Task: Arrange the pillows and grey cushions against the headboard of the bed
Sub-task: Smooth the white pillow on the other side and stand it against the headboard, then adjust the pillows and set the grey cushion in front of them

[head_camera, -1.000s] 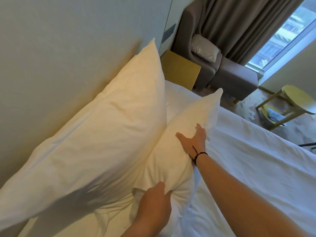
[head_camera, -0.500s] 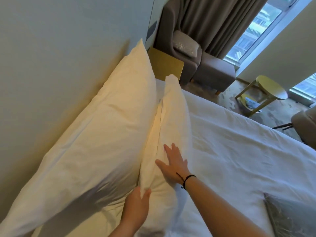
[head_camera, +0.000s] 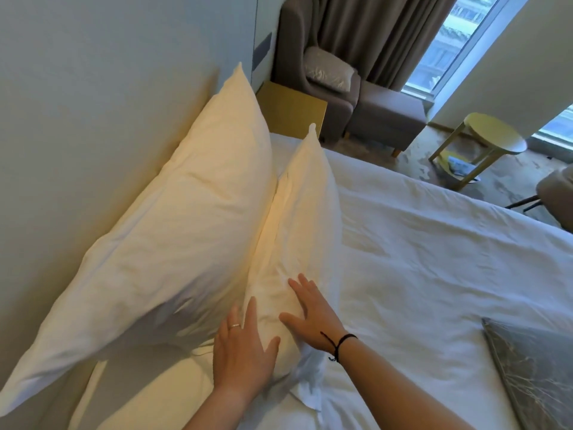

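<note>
A large white pillow [head_camera: 173, 231] leans upright against the pale headboard [head_camera: 93, 103]. A smaller white pillow [head_camera: 305, 212] stands on edge in front of it, leaning on the big one. My left hand [head_camera: 245, 349], fingers straight, rests flat on the small pillow's near end. My right hand [head_camera: 313, 315], with a black band on the wrist, presses flat with spread fingers on the small pillow's front face. One grey cushion [head_camera: 536, 377] lies on the white duvet [head_camera: 434, 259] at the lower right. Another grey cushion [head_camera: 328, 71] sits on the armchair.
Beyond the pillows stands a yellow bedside table [head_camera: 291, 110]. A grey armchair [head_camera: 316, 57] with a footstool [head_camera: 387, 116] is by the curtain [head_camera: 381, 29]. A round yellow side table [head_camera: 486, 144] stands on the floor near the window.
The small pillow was tipped up from leaning outward to standing on edge against the big pillow. My left hand let go of its corner and both hands now lie flat on it.
</note>
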### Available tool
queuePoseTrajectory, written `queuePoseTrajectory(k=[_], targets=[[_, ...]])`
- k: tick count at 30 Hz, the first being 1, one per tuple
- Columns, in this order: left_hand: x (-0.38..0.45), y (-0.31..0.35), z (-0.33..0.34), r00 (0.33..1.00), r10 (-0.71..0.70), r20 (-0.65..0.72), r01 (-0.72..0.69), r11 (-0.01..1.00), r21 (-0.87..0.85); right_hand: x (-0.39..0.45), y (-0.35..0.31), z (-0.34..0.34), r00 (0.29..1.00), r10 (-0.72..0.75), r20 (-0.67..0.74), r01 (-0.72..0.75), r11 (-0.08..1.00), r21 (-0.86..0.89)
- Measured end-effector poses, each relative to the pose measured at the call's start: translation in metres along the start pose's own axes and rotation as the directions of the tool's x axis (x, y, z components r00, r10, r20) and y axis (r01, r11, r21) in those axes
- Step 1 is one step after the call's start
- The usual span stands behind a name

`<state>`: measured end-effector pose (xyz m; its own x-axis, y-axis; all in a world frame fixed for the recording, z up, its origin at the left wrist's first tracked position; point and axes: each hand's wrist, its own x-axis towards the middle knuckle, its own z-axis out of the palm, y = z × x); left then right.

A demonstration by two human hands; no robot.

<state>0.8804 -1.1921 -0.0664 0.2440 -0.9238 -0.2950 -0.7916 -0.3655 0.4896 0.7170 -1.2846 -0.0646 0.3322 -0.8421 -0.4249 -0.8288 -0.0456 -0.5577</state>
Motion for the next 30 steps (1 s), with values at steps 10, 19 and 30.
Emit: queuePoseTrajectory(k=[10,19,30], targets=[[-0.037,0.152,0.086,0.937,0.287,0.201,-0.311,0.945,0.102,-0.087,0.171,-0.042,0.970,0.202,0.138,-0.243,0.866,0.438],[-0.096,0.346,0.239,0.689,0.455,0.564,-0.629,0.762,0.154,-0.325,0.515,-0.112,0.528,0.837,-0.142,-0.572,0.475,0.668],[-0.156,0.449,0.335,0.596,0.441,0.671,-0.630,0.775,0.049,-0.394,0.638,-0.061,0.337,0.937,-0.092,-0.764,0.329,0.555]])
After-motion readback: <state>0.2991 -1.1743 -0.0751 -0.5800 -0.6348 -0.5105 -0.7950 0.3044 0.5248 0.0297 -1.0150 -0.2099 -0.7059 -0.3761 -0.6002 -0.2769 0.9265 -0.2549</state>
